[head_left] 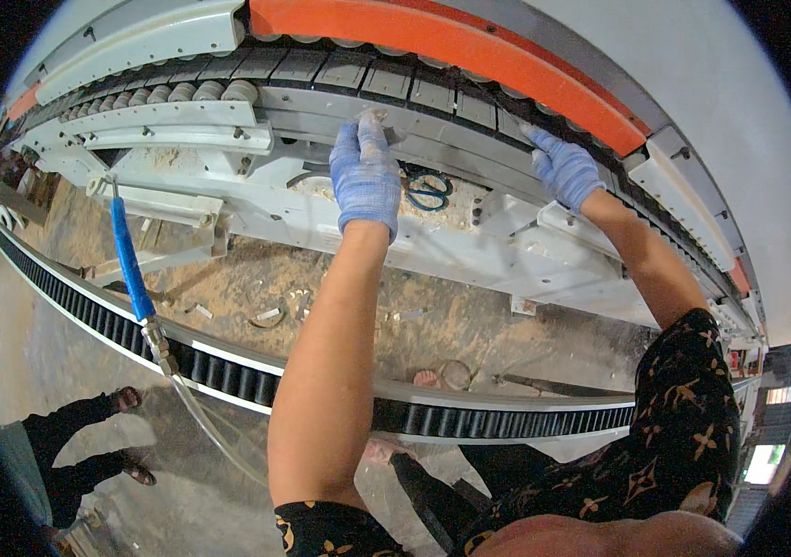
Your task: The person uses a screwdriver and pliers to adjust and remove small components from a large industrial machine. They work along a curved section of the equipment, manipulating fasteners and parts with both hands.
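Both hands wear pale blue knit gloves with dusty, worn fingertips. My left hand [366,176] is at the near edge of a machine's slatted conveyor track [386,79], its fingers curled together over the grey rail [307,104]. What lies under those fingers is hidden. Farther right, my right hand [564,169] reaches the same edge, its index finger along the track and the other fingers bent. Any thing in its grip is too small to make out. Between the hands, a pair of dark-handled scissors [429,192] rests on the sawdust-strewn white machine frame [312,215].
An orange guard [451,45] arches over the track's far side. At left, a blue-handled air gun [129,255] hangs on a clear hose. A curved rail of black rollers [451,420] crosses in front of me. Another person's legs [75,441] stand lower left. Scraps litter the floor.
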Tool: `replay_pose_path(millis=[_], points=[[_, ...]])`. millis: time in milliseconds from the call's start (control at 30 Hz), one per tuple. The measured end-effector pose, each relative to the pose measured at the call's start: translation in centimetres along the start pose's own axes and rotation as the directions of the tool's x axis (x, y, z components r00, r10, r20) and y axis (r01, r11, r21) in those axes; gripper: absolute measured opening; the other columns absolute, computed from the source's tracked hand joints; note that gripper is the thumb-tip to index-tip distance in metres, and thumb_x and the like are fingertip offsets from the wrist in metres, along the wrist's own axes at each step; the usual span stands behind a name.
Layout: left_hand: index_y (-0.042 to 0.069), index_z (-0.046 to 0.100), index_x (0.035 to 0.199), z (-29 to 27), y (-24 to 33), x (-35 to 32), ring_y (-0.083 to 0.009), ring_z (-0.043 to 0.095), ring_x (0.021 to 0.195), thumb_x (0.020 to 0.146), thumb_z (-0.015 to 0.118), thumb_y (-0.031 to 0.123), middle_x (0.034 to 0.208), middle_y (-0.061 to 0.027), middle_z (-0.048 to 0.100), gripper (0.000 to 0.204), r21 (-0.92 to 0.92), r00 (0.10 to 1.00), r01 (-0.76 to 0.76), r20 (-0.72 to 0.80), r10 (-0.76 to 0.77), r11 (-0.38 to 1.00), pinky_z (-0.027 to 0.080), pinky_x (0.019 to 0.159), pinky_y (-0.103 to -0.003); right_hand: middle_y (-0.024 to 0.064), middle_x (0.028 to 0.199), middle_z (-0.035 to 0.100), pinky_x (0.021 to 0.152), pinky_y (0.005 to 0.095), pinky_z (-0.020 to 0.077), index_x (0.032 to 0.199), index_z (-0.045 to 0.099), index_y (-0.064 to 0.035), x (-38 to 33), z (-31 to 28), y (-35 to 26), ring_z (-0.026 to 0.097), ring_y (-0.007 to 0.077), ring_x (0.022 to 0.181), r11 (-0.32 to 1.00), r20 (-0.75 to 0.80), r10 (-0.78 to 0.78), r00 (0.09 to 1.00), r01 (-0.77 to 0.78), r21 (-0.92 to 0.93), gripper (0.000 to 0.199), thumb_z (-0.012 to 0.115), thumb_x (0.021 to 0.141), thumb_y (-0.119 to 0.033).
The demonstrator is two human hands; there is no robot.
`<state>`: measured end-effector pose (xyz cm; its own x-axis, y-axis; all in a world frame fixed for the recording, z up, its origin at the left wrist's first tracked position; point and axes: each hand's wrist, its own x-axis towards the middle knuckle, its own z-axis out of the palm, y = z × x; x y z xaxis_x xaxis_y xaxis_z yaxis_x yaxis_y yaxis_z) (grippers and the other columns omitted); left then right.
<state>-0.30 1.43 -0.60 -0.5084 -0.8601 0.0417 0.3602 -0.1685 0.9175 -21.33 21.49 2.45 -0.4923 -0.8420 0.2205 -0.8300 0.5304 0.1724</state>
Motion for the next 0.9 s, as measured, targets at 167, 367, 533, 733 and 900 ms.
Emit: replay_pose_path(millis=[167,367,533,733,900], points=[[0.010,0.062,0.100,0.2,-0.4,0.3,-0.0075,0.046,0.060,0.091,0.046,0.031,0.079,-0.0028,0.061,0.028,-0.011,1.000,-0.017,-0.023,0.017,1.000,0.036,0.052,-0.022,0.0165,0.098,0.061,0.073,0.0438,0.0484,0.126,0.047,-0.0225,0.0,0.2,0.0,0.060,0.0354,0.080,0.996,-0.026,-0.034,0.999,0.036,0.076,0.041,0.046,0.085,-0.022],[0.010,0.062,0.101,0.0,-0.8,0.4,-0.0076,0.046,0.060,0.092,0.044,0.031,0.080,-0.0026,0.061,0.029,0.044,0.994,-0.111,-0.013,0.111,0.993,0.036,0.052,-0.022,0.0160,0.096,0.062,0.072,0.0436,0.0482,0.127,0.046,-0.0242,1.0,-1.6,-0.5,0.060,0.0344,0.079,0.999,0.161,0.036,0.986,-0.036,-0.006,0.041,0.044,0.086,-0.023],[0.005,0.059,0.101,-0.4,-0.3,-0.3,-0.0114,0.054,0.068,0.093,0.044,0.028,0.080,-0.0051,0.061,0.028,0.037,0.999,-0.013,-0.030,0.014,0.999,0.041,0.060,-0.025,0.0190,0.086,0.063,0.066,0.0448,0.0480,0.128,0.046,-0.0255,1.9,-4.3,-2.7,0.062,0.0333,0.075,0.980,0.295,0.123,0.948,-0.069,-0.186,0.042,0.043,0.086,-0.021],[0.005,0.059,0.102,-0.3,0.5,0.1,-0.0089,0.046,0.059,0.093,0.043,0.029,0.078,-0.0052,0.063,0.030,0.001,0.999,0.028,-0.019,-0.028,1.000,0.038,0.056,-0.024,0.0158,0.080,0.064,0.063,0.0425,0.0476,0.132,0.040,-0.0246,1.6,-3.8,-1.9,0.063,0.0299,0.067,0.908,0.303,0.099,0.948,0.038,-0.418,0.050,0.040,0.084,-0.011],[0.007,0.060,0.103,-1.0,-0.1,0.6,-0.0082,0.043,0.061,0.093,0.041,0.029,0.078,-0.0052,0.063,0.031,0.060,0.999,-0.040,-0.020,0.041,0.997,0.036,0.057,-0.024,0.0161,0.082,0.065,0.064,0.0423,0.0483,0.134,0.037,-0.0208,1.5,-3.9,-2.4,0.064,0.0295,0.070,0.886,0.345,0.091,0.934,0.081,-0.456,0.053,0.040,0.083,-0.008]])
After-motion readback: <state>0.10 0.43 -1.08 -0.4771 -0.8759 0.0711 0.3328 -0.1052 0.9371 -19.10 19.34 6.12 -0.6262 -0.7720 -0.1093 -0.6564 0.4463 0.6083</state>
